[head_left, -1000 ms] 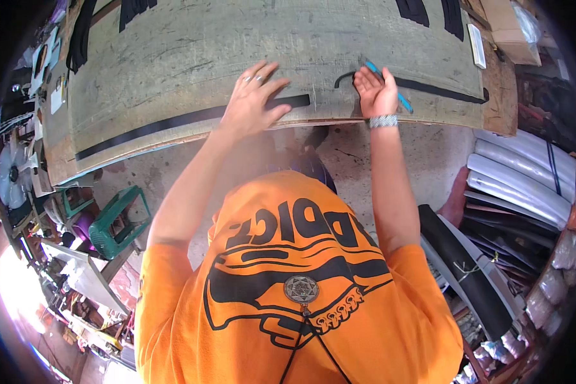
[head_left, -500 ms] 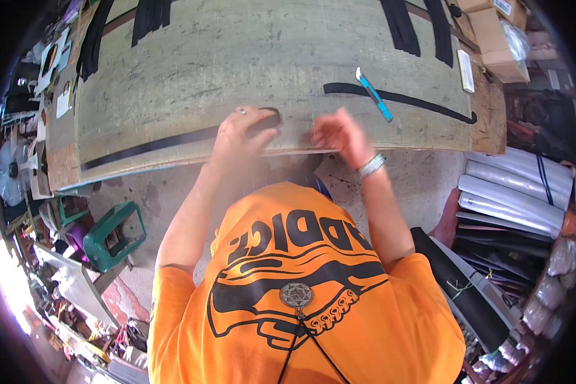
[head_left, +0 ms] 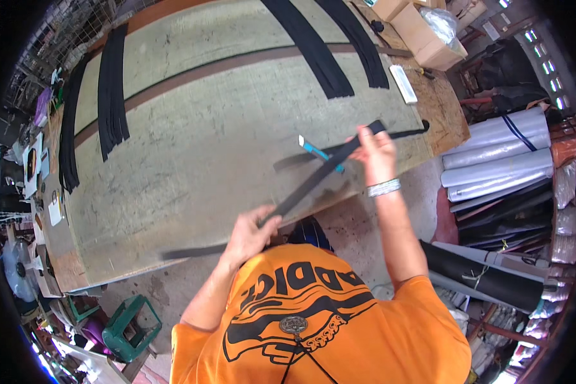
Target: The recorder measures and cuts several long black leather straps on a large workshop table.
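A long black strap [head_left: 313,180] runs taut and slanting between my two hands, above the near edge of the worktable. My left hand [head_left: 253,235] is closed round it near the table's front edge, and its loose tail trails off to the left, blurred. Farther up and to the right, my right hand [head_left: 374,153] pinches the strap close to its other end. Behind the strap, a blue utility knife [head_left: 313,150] lies on a second black strip [head_left: 408,134], partly covered by the strap that I hold.
Bundles of black strips [head_left: 112,96] lie across the worktable [head_left: 192,134], with more at the far right [head_left: 320,57]. A white block [head_left: 403,84] and a cardboard box [head_left: 422,38] are at the right end. Plastic-wrapped rolls [head_left: 493,137] stand right; a green stool [head_left: 131,329] is below left.
My right hand has taken hold of the strap and drawn its end to the right. My left hand now grips farther along it. The view has turned and shifted.
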A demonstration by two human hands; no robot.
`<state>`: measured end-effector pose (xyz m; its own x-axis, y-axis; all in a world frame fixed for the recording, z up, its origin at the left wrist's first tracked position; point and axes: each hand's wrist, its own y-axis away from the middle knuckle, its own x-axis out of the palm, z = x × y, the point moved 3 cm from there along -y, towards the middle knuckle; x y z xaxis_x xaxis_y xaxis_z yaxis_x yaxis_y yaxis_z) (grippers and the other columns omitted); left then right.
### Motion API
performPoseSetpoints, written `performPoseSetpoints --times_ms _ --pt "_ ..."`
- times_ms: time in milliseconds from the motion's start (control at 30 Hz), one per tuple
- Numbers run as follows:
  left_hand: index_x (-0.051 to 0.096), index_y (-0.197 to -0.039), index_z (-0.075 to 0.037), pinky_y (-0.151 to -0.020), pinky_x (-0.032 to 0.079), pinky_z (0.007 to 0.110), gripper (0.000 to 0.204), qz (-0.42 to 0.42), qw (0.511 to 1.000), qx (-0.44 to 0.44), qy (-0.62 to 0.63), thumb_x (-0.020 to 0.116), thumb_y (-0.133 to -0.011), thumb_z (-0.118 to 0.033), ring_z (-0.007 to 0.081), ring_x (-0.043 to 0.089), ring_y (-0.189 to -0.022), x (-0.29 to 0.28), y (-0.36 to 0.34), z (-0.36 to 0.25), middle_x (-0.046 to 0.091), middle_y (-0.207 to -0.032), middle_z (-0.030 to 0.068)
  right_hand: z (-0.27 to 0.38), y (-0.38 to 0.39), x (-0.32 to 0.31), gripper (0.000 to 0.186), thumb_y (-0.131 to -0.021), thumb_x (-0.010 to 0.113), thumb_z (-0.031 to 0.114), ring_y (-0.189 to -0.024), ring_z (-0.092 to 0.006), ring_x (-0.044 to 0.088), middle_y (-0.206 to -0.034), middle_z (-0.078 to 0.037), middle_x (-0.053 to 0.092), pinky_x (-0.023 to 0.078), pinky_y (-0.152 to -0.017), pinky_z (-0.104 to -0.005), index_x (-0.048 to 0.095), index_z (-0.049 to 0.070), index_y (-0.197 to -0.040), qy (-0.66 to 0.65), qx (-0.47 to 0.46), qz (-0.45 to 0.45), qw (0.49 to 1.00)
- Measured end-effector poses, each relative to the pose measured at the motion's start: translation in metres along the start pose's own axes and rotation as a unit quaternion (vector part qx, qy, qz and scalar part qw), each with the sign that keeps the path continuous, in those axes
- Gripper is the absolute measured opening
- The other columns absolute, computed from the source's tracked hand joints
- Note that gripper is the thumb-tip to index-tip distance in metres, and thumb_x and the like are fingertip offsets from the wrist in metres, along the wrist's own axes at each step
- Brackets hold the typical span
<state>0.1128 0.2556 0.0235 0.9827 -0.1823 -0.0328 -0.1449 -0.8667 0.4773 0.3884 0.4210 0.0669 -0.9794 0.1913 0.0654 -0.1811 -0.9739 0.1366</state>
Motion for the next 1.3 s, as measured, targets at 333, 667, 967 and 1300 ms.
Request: performPoseSetpoints --times_ms 333,667,967,1300 --pt "0.071 -0.106 0.0 -0.061 0.047 0.022 0.021 -0.06 0.989 -0.05 0.124 0.068 -0.099 -0.02 0.0034 0.056 -0.067 0.071 -0.054 0.004 0.066 -0.076 -0.0025 0.179 -0.283 -0.127 0.018 -0.1 0.066 0.021 -0.057 -0.012 0.057 -0.076 -0.007 0.066 0.047 -0.05 -0.0241 0.055 0.008 -0.103 -0.08 -0.3 -0.152 0.938" --pt "0.069 -0.11 0.004 -0.078 0.056 0.027 0.027 -0.131 0.978 -0.103 0.127 0.064 -0.101 -0.021 0.0101 0.068 -0.086 0.154 -0.16 -0.045 0.074 -0.09 0.006 0.345 -0.428 -0.003 0.024 -0.1 0.058 0.02 -0.063 -0.0185 0.063 -0.076 -0.012 0.068 0.05 -0.06 -0.0295 0.06 -0.002 -0.091 -0.087 -0.597 -0.072 0.794" --pt "0.07 -0.104 0.005 -0.071 0.053 0.025 0.028 -0.206 0.973 -0.066 0.076 0.061 -0.103 -0.022 0.0097 0.068 -0.081 0.15 -0.319 -0.127 0.074 -0.088 0.0066 0.281 -0.668 0.259 0.028 -0.101 0.06 0.025 -0.067 -0.0242 0.062 -0.082 -0.009 0.067 0.05 -0.065 -0.0385 0.057 -0.002 -0.105 0.033 -0.639 -0.169 0.749" --pt "0.067 -0.097 0.006 -0.075 0.057 0.024 0.03 -0.204 0.936 -0.102 0.267 0.058 -0.105 -0.021 0.0114 0.068 -0.082 0.149 -0.382 -0.116 0.073 -0.089 0.0092 -0.076 -0.712 0.31 0.055 -0.1 0.044 0.049 -0.144 -0.0408 0.034 -0.156 -0.014 0.044 0.019 -0.12 -0.0529 0.053 0.023 -0.147 0.515 -0.326 0.087 0.788"
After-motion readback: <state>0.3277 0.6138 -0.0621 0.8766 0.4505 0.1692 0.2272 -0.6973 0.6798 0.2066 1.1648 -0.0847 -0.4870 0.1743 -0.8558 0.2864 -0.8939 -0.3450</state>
